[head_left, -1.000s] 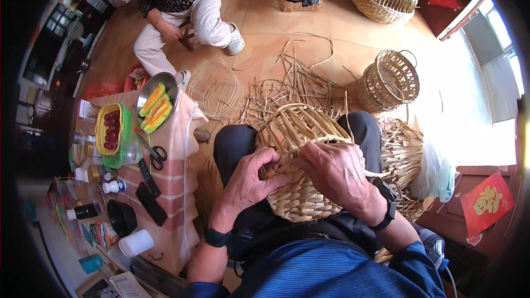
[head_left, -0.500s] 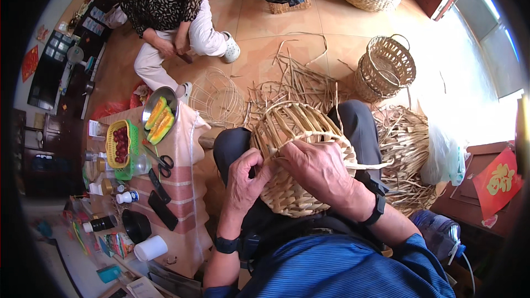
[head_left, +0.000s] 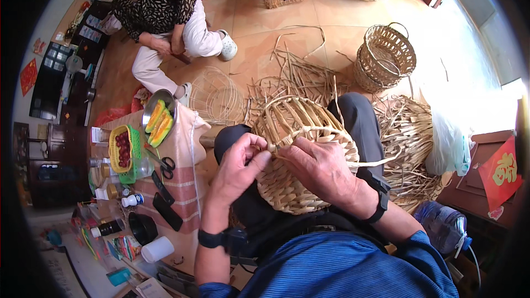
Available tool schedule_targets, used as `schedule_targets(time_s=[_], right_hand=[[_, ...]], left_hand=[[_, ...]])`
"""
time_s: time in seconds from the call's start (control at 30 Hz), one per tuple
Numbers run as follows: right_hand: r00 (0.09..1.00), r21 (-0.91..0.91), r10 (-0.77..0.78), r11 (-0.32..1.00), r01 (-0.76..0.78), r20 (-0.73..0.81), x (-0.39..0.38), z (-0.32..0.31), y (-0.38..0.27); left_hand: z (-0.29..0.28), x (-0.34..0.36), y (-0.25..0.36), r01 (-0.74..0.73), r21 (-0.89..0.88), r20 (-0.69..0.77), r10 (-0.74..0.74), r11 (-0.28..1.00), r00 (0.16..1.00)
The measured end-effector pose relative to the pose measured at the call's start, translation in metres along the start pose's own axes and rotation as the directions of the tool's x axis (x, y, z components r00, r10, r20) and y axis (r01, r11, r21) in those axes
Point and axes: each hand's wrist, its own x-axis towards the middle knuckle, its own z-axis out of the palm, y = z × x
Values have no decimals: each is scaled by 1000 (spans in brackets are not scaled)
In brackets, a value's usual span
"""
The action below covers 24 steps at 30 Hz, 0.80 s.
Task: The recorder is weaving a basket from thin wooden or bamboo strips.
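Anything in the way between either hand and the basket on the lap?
Nothing visible: the left hand and right hand are both on the woven basket, fingers at its banded edge.

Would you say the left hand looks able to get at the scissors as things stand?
Probably yes: the scissors lie near the table's edge with nothing over them, though the left hand would first have to come away from the woven basket.
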Motion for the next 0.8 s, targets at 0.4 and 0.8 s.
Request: schedule_targets(time_s=[0.4,0.8], right_hand=[[988,-289,20,957,26,156,2,8,-26],[992,-253,-4,967,36,124,3,-2,-30]], left_hand=[[-41,54,7,12,72,509,-47,997,860],[-45,79,8,90,116,611,-142,989,779]])
